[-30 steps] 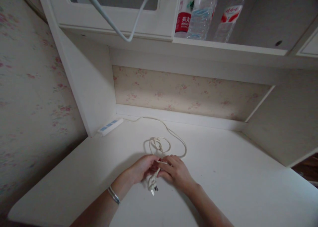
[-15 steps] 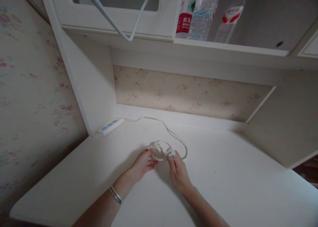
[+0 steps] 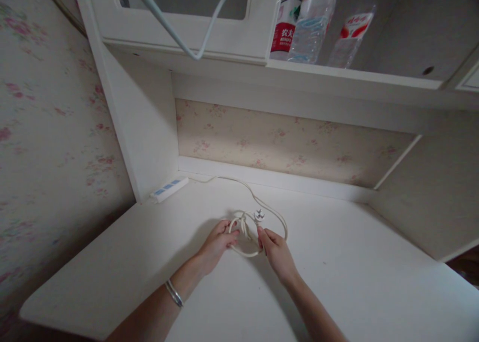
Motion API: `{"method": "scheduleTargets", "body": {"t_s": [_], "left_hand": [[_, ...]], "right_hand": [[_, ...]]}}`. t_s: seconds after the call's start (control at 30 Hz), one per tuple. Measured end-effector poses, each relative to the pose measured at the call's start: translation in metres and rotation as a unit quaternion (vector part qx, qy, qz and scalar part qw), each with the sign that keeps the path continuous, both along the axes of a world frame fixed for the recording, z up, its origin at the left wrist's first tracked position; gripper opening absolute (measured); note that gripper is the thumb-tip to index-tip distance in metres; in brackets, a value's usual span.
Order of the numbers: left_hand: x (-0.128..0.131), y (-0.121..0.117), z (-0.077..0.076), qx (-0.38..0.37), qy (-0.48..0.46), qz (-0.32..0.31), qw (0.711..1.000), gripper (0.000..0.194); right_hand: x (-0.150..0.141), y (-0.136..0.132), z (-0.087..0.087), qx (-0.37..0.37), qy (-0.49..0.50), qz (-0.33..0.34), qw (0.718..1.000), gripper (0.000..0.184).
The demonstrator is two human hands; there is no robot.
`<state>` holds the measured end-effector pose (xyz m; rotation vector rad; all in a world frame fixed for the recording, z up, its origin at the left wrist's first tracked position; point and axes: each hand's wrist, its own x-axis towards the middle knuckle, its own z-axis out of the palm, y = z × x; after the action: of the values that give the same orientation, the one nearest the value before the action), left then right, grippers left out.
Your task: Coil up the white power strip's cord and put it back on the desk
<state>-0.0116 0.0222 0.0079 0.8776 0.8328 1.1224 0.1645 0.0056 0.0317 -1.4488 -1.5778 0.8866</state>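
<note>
My left hand [image 3: 218,241] is closed on the near-left side of a looped cream power cord [image 3: 243,255], its fingers curled round the strand. Just below a white plug [image 3: 259,215], my right hand [image 3: 274,250] pinches the cord; the plug's metal prongs point up and away from me. Between the hands the cord forms a loose coil with a bunched part in the middle. From there it curves right and back across the white desk to a white power strip [image 3: 171,189] with blue socket faces, lying at the back left.
An upper cabinet [image 3: 179,48] hangs over the back of the desk [image 3: 337,282], with plastic bottles [image 3: 307,33] on its open shelf. A pale bent tube [image 3: 196,55] dangles in front of it. Side panels stand left and right; floral wallpaper covers the left wall.
My right hand has shifted slightly right and down the cord, so the plug now stands above its fingers with the prongs showing. The loop between the hands has opened wider.
</note>
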Motion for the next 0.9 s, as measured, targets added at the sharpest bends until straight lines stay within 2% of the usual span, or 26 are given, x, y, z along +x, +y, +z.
{"method": "scheduleTargets", "body": {"t_s": [0.07,0.2,0.27,0.43,0.53,0.63,0.8,0.9], "left_hand": [[0.0,-0.001,0.003,0.025,0.001,0.002,1.0,0.037],[-0.001,-0.003,0.011,0.073,0.032,-0.01,0.997,0.043],[-0.001,-0.005,0.014,0.096,0.048,-0.017,0.994,0.045],[-0.004,-0.011,0.026,0.128,0.077,-0.07,0.986,0.046],[-0.008,-0.013,0.033,0.121,0.113,-0.095,0.982,0.036],[-0.012,-0.014,0.037,0.153,0.163,-0.111,0.968,0.025],[-0.014,-0.012,0.029,0.159,0.208,-0.134,0.956,0.032],[-0.016,-0.012,0.024,0.167,0.242,-0.151,0.944,0.03]], "right_hand": [[0.004,0.002,-0.001,-0.03,-0.014,0.028,0.999,0.046],[0.009,0.003,-0.008,-0.069,-0.046,0.162,0.983,0.045],[0.008,0.002,-0.013,-0.071,-0.074,0.201,0.974,0.044],[0.004,-0.004,-0.016,-0.058,-0.074,0.195,0.976,0.046],[0.005,-0.006,-0.011,-0.057,-0.044,0.205,0.976,0.048],[0.008,-0.007,-0.007,-0.041,-0.015,0.202,0.978,0.049],[0.007,-0.006,-0.006,0.0,-0.018,0.178,0.984,0.045],[0.006,-0.005,-0.005,0.062,-0.046,0.132,0.988,0.034]]}}
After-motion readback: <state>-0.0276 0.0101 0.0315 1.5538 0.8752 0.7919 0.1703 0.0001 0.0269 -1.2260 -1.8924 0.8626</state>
